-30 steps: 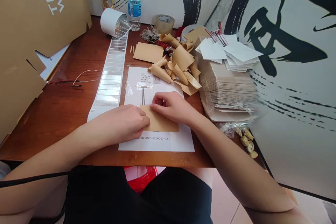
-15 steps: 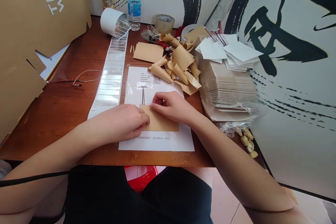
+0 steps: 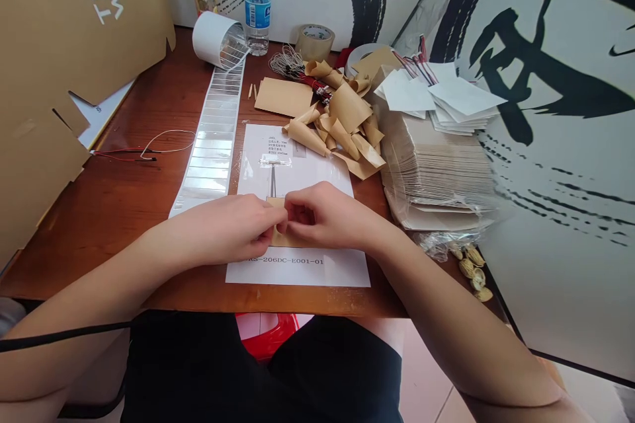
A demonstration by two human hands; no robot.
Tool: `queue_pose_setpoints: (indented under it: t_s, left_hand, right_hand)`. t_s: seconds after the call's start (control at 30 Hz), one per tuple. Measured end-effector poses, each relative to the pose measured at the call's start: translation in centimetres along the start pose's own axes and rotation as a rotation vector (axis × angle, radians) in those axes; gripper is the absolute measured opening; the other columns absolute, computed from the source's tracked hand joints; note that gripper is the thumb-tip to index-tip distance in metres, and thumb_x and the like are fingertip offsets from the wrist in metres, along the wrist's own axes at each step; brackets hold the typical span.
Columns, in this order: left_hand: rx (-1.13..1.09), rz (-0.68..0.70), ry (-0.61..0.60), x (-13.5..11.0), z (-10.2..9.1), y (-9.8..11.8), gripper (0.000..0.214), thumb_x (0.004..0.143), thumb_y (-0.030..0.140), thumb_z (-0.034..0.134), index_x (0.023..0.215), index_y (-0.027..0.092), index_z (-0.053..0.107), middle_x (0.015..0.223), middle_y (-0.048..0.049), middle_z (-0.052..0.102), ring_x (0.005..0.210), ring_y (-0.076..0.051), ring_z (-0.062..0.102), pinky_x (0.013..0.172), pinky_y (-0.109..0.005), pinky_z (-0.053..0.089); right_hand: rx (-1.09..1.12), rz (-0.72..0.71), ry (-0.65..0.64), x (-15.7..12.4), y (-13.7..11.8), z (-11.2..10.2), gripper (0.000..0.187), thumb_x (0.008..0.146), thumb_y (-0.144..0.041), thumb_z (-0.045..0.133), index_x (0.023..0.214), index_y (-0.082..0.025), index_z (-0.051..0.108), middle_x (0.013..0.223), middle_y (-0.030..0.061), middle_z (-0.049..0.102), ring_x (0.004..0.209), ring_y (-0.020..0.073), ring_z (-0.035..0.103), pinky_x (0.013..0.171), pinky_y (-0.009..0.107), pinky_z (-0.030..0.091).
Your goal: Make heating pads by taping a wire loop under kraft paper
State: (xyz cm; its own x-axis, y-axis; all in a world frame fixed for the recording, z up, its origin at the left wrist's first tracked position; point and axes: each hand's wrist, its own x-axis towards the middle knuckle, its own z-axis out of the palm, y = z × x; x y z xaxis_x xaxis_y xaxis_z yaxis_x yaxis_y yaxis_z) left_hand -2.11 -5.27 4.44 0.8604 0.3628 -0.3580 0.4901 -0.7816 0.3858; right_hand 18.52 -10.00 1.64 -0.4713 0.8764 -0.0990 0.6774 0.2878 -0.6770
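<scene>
A light, easily creased kraft paper card point(image 3: 278, 238) was pinched between the left hand point(image 3: 231, 228) and right hand point(image 3: 330, 215); it was best held by its edges, over a printed sheet point(image 3: 292, 168).

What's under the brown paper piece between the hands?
The kraft paper piece lies on a white printed sheet. The part of the sheet directly beneath it is covered, so any print there cannot be seen.

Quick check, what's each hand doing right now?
Left hand: closed, pinching the kraft paper sheet.
Right hand: closed, pinching the same sheet.
</scene>
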Motion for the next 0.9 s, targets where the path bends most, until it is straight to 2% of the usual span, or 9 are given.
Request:
queue_pose_setpoints:
  t_s: [0.1, 0.23, 0.37, 0.57, 0.9]
  left_hand:
    - [-0.009, 0.032, -0.001, 0.0, 0.0, -0.4, 0.014, 0.092, 0.018, 0.05, 0.089, 0.02, 0.063, 0.094, -0.0039, 0.067, 0.08, -0.017, 0.064, 0.069, -0.027, 0.045]
    - [-0.012, 0.006, -0.009, -0.1, -0.2, -0.7, 0.019, 0.093, 0.021, 0.048, 0.085, 0.02, 0.066, 0.096, -0.0044, 0.067, 0.085, -0.019, 0.065, 0.074, -0.03, 0.047]
    - [0.013, -0.013, 0.008, -0.2, -0.5, -0.9, 0.02, 0.091, 0.02, 0.049, 0.082, 0.02, 0.066, 0.091, -0.0043, 0.068, 0.081, -0.018, 0.064, 0.069, -0.03, 0.044]
    - [0.084, -0.081, 0.071, -0.1, -1.1, -1.0, 0.02, 0.092, 0.021, 0.047, 0.077, 0.019, 0.06, 0.083, -0.0054, 0.066, 0.072, -0.018, 0.06, 0.064, -0.031, 0.041]
    - [0.073, -0.14, 0.026, 0.0, -1.3, -0.7, 0.02, 0.092, 0.023, 0.047, 0.074, 0.019, 0.056, 0.08, -0.0046, 0.066, 0.07, -0.018, 0.059, 0.062, -0.031, 0.04]
  right_hand:
    - [0.0, -0.018, -0.034, -0.1, -0.4, 0.3, 0.006, 0.081, -0.013, 0.062, 0.077, -0.017, 0.062, 0.064, -0.0039, 0.057, 0.058, 0.0093, 0.046, 0.059, 0.024, 0.033]
    - [-0.033, -0.064, -0.04, -0.2, -0.9, 0.7, 0.005, 0.082, -0.014, 0.063, 0.083, -0.018, 0.059, 0.068, -0.0038, 0.058, 0.061, 0.0104, 0.048, 0.062, 0.025, 0.032]
    - [-0.09, -0.04, -0.035, -0.2, -1.2, 1.1, 0.012, 0.082, -0.02, 0.066, 0.089, -0.02, 0.056, 0.074, -0.0025, 0.06, 0.066, 0.0126, 0.048, 0.062, 0.026, 0.03]
    - [-0.117, -0.066, -0.014, 0.0, -1.6, 1.8, 0.02, 0.083, -0.022, 0.066, 0.082, -0.022, 0.047, 0.079, -0.0017, 0.06, 0.068, 0.013, 0.046, 0.062, 0.027, 0.029]
    - [-0.149, -0.041, -0.012, 0.1, -1.9, 2.3, 0.022, 0.081, -0.019, 0.065, 0.075, -0.022, 0.044, 0.076, -0.0019, 0.06, 0.068, 0.0127, 0.048, 0.059, 0.027, 0.027]
